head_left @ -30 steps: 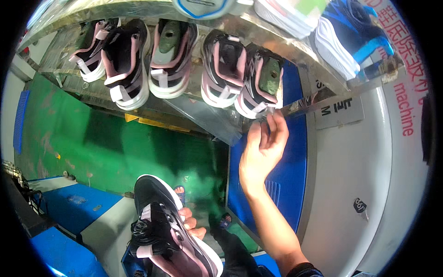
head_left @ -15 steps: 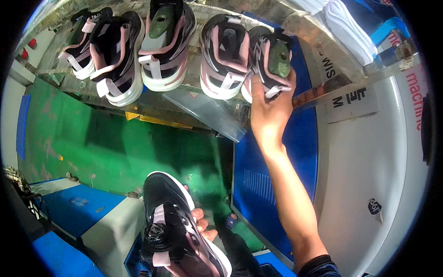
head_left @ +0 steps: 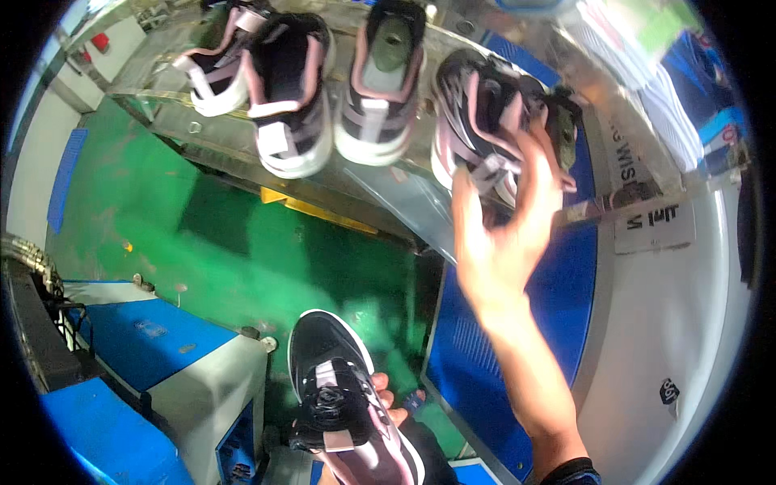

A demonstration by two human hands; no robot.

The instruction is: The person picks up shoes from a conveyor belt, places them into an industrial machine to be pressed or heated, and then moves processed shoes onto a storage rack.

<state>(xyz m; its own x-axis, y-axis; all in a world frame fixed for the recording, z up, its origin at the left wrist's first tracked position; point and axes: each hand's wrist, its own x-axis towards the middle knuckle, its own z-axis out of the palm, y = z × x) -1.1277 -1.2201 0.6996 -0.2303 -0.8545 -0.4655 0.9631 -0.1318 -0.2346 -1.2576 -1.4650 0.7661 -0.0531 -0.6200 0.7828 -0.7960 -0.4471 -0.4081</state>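
My left hand (head_left: pixel 386 396) grips a black and pink sneaker (head_left: pixel 327 364) from beneath, low in the view. Its fingertips curl round the sole's right edge, and the palm is hidden. The sneaker has white soles, a round dial on the tongue and its toe pointing away. My right hand (head_left: pixel 505 250) reaches up to the shelf, thumb and fingers spread by the heel of another black and pink sneaker (head_left: pixel 477 105); motion blurs whether they touch. Beside it, partly behind my fingers, a sneaker with a green shoe last (head_left: pixel 567 133) leans at the right.
More matching sneakers (head_left: pixel 291 97) stand heel-first along the clear-covered shelf (head_left: pixel 174 121); one holds a green last (head_left: pixel 392 40). A clear plastic sheet (head_left: pixel 404 206) hangs off its edge. White folded material (head_left: pixel 671 105) lies far right, above a white machine (head_left: pixel 647 339). Blue and white cabinets (head_left: pixel 153 327) stand left on green floor.
My right hand has loosened from the sneaker with the green last, its fingers now spread and shifted left toward the neighbouring shoe. The view has swung, moving the shelf and held sneaker rightward.
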